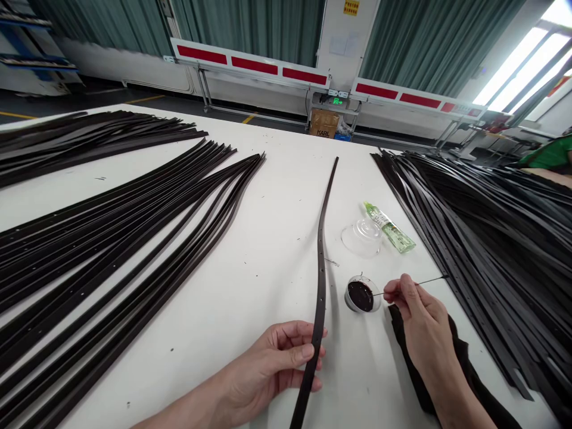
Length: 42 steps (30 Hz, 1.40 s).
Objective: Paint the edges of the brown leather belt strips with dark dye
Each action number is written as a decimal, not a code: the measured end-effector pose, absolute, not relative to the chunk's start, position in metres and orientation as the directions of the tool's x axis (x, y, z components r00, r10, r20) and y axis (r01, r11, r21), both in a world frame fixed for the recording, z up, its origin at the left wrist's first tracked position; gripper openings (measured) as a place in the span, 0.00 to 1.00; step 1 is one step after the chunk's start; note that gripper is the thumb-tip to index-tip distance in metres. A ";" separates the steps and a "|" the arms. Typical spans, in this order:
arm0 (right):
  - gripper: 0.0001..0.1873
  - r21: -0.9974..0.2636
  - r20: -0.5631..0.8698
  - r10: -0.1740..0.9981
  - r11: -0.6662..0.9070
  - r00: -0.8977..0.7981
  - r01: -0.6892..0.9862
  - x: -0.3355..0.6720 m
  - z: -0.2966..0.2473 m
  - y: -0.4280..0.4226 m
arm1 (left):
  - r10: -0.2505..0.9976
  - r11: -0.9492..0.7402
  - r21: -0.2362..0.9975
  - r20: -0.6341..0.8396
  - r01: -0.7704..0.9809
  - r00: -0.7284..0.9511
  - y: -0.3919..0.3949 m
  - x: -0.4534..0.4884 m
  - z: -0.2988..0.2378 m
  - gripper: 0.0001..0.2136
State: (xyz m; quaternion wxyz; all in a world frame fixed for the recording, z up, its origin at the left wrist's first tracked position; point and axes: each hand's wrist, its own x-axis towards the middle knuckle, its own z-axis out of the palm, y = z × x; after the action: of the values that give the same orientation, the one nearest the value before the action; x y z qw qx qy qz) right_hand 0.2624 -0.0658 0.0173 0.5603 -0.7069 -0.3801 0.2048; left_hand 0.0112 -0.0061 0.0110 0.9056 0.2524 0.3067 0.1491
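My left hand [286, 354] is closed round a long dark strap [321, 271] with a row of small holes, thumb on top and fingers beneath. The strap's far end lies toward the back of the table, and its near end runs out of view. Between thumb and fingers, my right hand [417, 313] pinches a thin stick [431, 280] with a dark tip pointing right. The stick's other end reaches a small clear cup [363, 294] of dark liquid. Under my right wrist lies a black cloth [413, 369].
Bundles of dark straps [134, 214] cover the left of the white table [250, 286], with another pile [482, 238] along the right. A clear lid [363, 237] and a green packet [391, 229] lie beyond the cup. At the far right edge shows another person's green sleeve [546, 154].
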 end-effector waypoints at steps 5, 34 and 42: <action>0.21 -0.906 0.187 0.779 -0.099 0.598 0.412 0.259 0.020 -0.066 | 0.435 0.825 0.551 -0.481 -0.124 0.761 -0.007 0.011 0.013 0.10; 0.22 -0.890 0.206 0.767 -0.112 0.608 0.442 0.249 0.030 -0.069 | 0.425 0.823 0.554 -0.454 -0.126 0.783 -0.006 0.010 0.009 0.10; 0.19 -0.961 0.167 0.792 -0.002 0.587 0.276 0.224 0.033 -0.079 | 0.426 0.828 0.542 -0.440 -0.144 0.790 -0.007 0.011 0.008 0.12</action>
State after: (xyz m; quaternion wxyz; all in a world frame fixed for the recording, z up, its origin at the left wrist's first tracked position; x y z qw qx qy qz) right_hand 0.2238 -0.0786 0.0334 0.5844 -0.6724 -0.3969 0.2208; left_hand 0.0112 -0.0068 0.0085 0.9129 0.2484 0.2835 0.1563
